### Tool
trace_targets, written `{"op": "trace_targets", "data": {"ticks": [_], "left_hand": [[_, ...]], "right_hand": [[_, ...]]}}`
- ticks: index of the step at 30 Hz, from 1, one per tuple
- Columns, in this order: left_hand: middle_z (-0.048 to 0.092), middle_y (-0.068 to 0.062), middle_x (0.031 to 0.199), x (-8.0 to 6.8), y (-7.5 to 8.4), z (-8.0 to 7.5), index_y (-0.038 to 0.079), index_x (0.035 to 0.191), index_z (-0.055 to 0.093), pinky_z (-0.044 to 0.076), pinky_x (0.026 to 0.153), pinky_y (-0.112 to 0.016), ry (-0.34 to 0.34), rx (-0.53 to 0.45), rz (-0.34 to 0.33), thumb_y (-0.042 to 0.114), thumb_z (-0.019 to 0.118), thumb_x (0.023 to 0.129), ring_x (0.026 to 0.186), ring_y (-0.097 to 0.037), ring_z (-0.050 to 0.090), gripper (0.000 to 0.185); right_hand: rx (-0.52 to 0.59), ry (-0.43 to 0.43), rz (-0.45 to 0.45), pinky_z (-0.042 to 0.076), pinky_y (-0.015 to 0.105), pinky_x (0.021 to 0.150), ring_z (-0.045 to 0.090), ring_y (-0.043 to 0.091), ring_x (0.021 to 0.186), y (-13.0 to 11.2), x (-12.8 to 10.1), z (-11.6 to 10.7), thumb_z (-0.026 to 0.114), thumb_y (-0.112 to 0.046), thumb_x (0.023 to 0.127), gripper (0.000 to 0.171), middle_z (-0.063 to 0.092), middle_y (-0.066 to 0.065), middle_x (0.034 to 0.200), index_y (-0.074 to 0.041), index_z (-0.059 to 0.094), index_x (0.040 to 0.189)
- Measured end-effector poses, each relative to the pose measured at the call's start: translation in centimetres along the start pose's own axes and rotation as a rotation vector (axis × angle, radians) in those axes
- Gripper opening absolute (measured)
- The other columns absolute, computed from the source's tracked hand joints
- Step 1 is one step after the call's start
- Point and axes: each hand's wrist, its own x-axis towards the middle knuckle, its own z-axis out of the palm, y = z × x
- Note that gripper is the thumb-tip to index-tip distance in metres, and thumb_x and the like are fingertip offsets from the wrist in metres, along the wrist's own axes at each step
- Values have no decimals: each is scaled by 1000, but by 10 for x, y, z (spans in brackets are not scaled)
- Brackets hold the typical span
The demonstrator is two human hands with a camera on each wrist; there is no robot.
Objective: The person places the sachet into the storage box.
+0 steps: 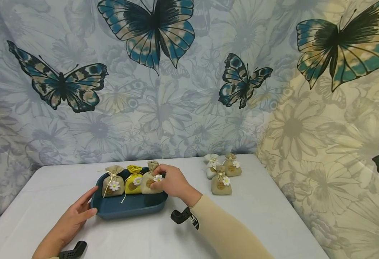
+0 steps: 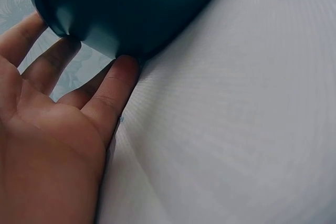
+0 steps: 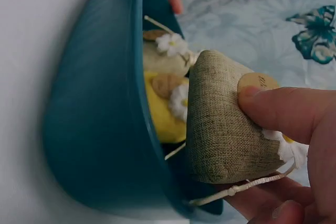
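My right hand (image 1: 176,182) pinches a small beige fabric sachet (image 3: 226,119) between thumb and fingers at the right end of the blue tray (image 1: 128,208). The sachet bears a white daisy, a round tag and a cord. The right wrist view shows it tilted over the tray's rim; whether it touches the floor cannot be told. Inside the tray stand a yellow sachet (image 1: 132,184) and another beige sachet (image 1: 108,187), both with daisies. My left hand (image 1: 71,220) has its fairly straight fingers spread, their tips touching the tray's left end wall.
To the right on the white table (image 1: 257,216) stand a white sachet (image 1: 210,172), a tan sachet (image 1: 231,169) and a beige sachet (image 1: 220,187) close together. A butterfly-print cloth (image 1: 163,118) hangs behind the table and along its right side.
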Motion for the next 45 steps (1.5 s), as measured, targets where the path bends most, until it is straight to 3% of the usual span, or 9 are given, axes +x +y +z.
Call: {"op": "trace_targets", "data": {"ticks": [24,35,45], "left_hand": [[-13,-23,162,-2,1,0,9,161,8,5,106,-66,-16,-19,-12,7,59,101,142,-53,-9,79],[-12,-22,162,-1,-1,-1,11,161,9,6,107,-65,-15,-15,-7,8,59,101,143,-52,-8,78],[-11,-22,163,-1,1,-2,13,161,10,8,107,-63,-13,0,-7,8,59,101,143,-52,-5,78]], "right_hand": [[-221,52,-45,48,32,76,56,12,89,27,17,5,83,-34,83,26,61,-14,95,-28,68,104],[-121,42,-11,49,33,83,58,11,96,33,23,9,84,-27,83,25,63,-14,98,-28,68,102],[-219,32,-35,48,36,95,57,18,115,36,29,14,78,-21,90,22,59,-3,119,-21,70,110]]}}
